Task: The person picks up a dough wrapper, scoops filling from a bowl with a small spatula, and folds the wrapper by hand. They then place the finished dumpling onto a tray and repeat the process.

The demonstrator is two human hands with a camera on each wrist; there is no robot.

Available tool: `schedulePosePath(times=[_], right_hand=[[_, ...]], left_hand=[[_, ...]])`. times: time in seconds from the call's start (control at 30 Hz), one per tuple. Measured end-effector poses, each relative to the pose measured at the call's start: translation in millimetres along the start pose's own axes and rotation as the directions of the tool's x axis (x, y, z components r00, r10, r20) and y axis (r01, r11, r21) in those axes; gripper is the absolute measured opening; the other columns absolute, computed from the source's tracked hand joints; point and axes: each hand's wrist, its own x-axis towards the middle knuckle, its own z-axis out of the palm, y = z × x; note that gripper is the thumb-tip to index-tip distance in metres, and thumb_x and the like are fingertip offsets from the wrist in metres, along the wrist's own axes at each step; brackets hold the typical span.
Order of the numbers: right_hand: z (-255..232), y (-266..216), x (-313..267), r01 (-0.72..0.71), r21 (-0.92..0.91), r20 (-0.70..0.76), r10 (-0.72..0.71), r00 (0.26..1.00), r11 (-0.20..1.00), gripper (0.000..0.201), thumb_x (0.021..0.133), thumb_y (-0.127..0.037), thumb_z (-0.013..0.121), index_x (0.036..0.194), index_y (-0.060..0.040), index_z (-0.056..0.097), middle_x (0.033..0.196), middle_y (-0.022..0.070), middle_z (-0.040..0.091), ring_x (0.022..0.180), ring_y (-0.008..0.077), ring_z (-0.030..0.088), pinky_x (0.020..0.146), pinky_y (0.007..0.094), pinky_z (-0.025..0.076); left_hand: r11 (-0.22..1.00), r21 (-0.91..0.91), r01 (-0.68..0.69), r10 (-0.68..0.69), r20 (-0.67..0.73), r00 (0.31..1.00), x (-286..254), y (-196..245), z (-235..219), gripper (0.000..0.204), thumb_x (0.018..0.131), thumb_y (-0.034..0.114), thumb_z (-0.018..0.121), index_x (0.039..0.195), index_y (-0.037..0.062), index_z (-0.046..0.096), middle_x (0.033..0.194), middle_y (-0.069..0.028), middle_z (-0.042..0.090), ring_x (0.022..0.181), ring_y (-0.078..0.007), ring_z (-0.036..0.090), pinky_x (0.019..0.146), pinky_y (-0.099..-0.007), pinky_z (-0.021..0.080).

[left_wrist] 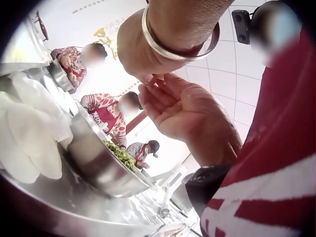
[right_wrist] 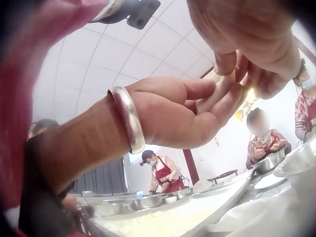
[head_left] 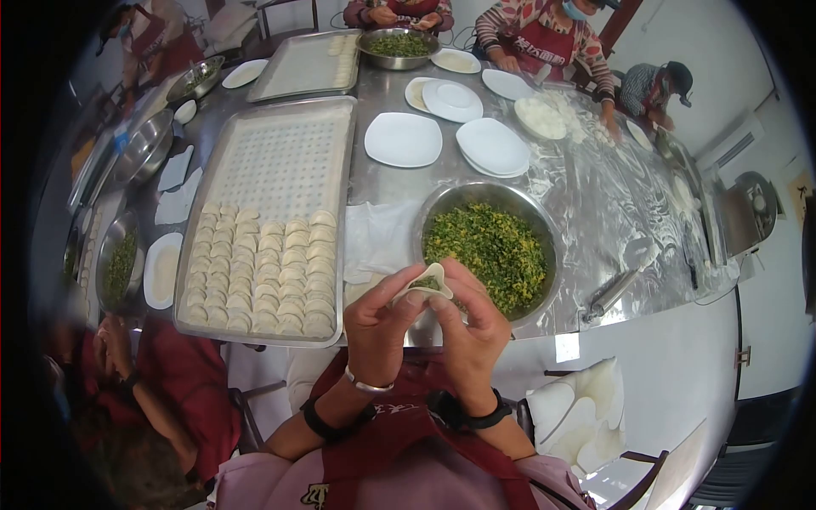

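Both hands hold one dough wrapper (head_left: 431, 280) with green filling in its middle, in front of the large filling bowl (head_left: 546, 246). The left hand (head_left: 376, 331) pinches its left side between thumb and fingers; the right hand (head_left: 472, 336) pinches the right side. The wrapper's edges are raised and the filling shows at the top. In the left wrist view the left hand (left_wrist: 143, 54) hides the wrapper, and the right hand (left_wrist: 190, 111) faces it. The right wrist view shows the left hand (right_wrist: 173, 111) and right hand (right_wrist: 249, 39) meeting at the fingertips.
A tray (head_left: 348, 195) with rows of folded dumplings (head_left: 268, 280) stands to the left. White plates (head_left: 404, 139) lie beyond the bowl, and a rolling pin (head_left: 614, 293) lies to the right. Other people sit or stand around the metal table (head_left: 586, 204), one close by at the left.
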Motion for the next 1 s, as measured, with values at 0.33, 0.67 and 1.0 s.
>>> schedulePosePath(times=[0.33,0.67,1.0], right_hand=[[-12,7,6,0.206,-0.087,0.081,-0.2,0.977,0.975,0.016,0.085,-0.003,0.069,0.099,0.0039,0.071,0.112,0.0196,0.07,0.119,0.0357,0.061,0.101,0.0414,0.046],[-16,8,6,-0.224,0.226,0.195,0.182,0.964,0.948,0.026,0.082,-0.002,0.073,0.108,0.002,0.069,0.131,0.0207,0.061,0.13,0.0325,0.052,0.109,0.0398,0.04],[-15,7,5,0.142,0.001,0.174,-0.14,0.975,0.99,0.011,0.081,0.0,0.071,0.093,0.0007,0.07,0.117,0.017,0.069,0.124,0.0329,0.058,0.103,0.0414,0.044]], left_hand=[[0.984,0.175,-0.021,0.014,0.044,0.999,-3,-4,-1,0.033,0.096,0.003,0.058,0.127,-0.0085,0.058,0.12,-0.0154,0.063,0.108,-0.0199,0.063,0.094,-0.0343,0.056],[0.998,0.063,-0.012,0.007,0.079,0.997,-3,-2,-1,0.033,0.096,0.004,0.058,0.127,-0.0083,0.057,0.117,-0.0146,0.064,0.107,-0.0194,0.064,0.092,-0.034,0.057],[0.989,0.144,-0.037,0.026,0.079,0.997,-7,-3,-6,0.028,0.095,0.0,0.058,0.121,-0.0083,0.061,0.118,-0.0166,0.064,0.107,-0.0201,0.064,0.091,-0.0333,0.058]])
